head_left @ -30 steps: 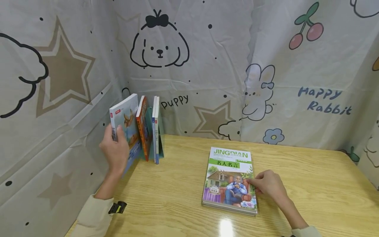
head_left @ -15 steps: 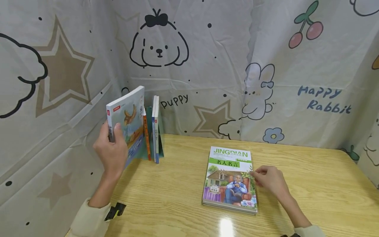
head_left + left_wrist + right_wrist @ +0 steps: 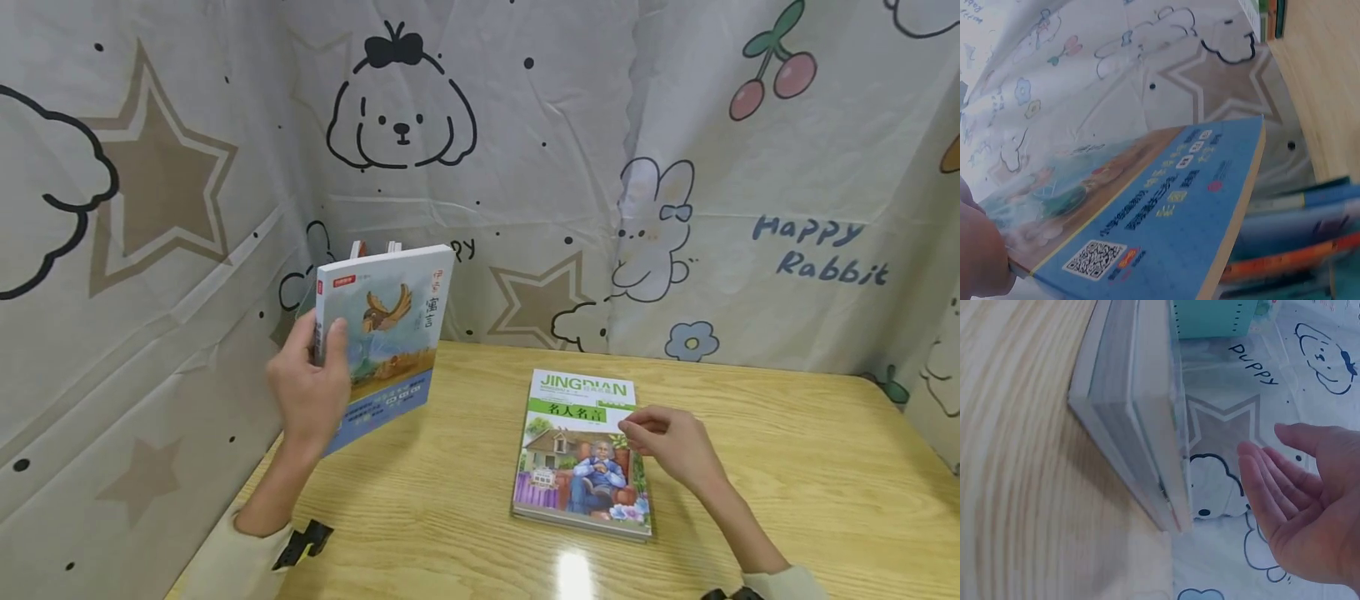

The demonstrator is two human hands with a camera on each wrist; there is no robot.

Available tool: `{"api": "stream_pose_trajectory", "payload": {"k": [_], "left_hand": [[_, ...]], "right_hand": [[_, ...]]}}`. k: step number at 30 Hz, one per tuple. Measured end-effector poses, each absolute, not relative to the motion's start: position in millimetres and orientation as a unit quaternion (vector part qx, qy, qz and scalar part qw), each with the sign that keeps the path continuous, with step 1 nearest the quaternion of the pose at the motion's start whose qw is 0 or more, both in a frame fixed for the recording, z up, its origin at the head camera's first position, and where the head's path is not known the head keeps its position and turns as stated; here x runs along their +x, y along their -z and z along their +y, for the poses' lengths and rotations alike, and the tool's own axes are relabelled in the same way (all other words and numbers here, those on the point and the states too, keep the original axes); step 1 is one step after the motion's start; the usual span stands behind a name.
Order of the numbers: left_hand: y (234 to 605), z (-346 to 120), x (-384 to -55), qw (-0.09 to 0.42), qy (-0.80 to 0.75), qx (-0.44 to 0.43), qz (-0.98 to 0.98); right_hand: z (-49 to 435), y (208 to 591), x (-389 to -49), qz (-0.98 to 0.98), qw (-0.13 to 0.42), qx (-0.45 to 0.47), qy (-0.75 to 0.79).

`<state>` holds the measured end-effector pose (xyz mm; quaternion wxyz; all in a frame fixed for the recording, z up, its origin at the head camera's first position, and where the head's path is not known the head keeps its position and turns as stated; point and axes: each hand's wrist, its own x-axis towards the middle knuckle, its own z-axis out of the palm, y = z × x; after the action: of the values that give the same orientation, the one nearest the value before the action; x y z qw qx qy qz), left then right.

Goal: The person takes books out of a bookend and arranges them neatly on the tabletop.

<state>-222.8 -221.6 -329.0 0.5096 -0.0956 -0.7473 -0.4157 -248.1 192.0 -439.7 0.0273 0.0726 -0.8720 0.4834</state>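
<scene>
My left hand [image 3: 309,387] holds a picture book [image 3: 397,342] upright by its spine, thumb on the front cover. The cover has a brown bird on pale blue and a blue band along the bottom. In the left wrist view the blue band [image 3: 1172,212] with its square code faces the camera. My right hand [image 3: 675,450] hovers at the right edge of a book with a green and white cover [image 3: 555,458], which lies on top of a stack. The right wrist view shows the fingers [image 3: 1266,487] loosely bent, apart from the stack's page edges [image 3: 1129,394], holding nothing.
Behind the held book stand several upright books [image 3: 393,247], mostly hidden; an orange one [image 3: 1291,256] shows in the left wrist view. A teal holder [image 3: 1210,315] stands beyond the stack. Printed cloth [image 3: 525,167] walls the wooden table [image 3: 465,517] at the back and left.
My left hand has drawn the picture book out of the upright row and swung it rightward, its cover now turned to the head camera. My right hand has shifted slightly up along the stack's edge.
</scene>
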Motion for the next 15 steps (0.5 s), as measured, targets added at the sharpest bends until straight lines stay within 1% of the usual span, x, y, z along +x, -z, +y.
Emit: {"api": "stream_pose_trajectory", "payload": {"k": [6,10,15], "left_hand": [[329.3,-209.5,-219.7,0.427,0.489,-0.103,-0.753],[330.2,-201.2,-215.1,0.378,0.544,-0.096,-0.743],[330.0,-189.2,-208.5,0.33,0.602,-0.1,-0.721]], "right_hand": [[182.5,430.7,-243.5,-0.861,0.039,0.115,-0.494],[172.3,424.6,-239.8,-0.843,0.022,0.146,-0.518],[156.3,417.9,-235.5,-0.812,-0.004,0.202,-0.547]]}}
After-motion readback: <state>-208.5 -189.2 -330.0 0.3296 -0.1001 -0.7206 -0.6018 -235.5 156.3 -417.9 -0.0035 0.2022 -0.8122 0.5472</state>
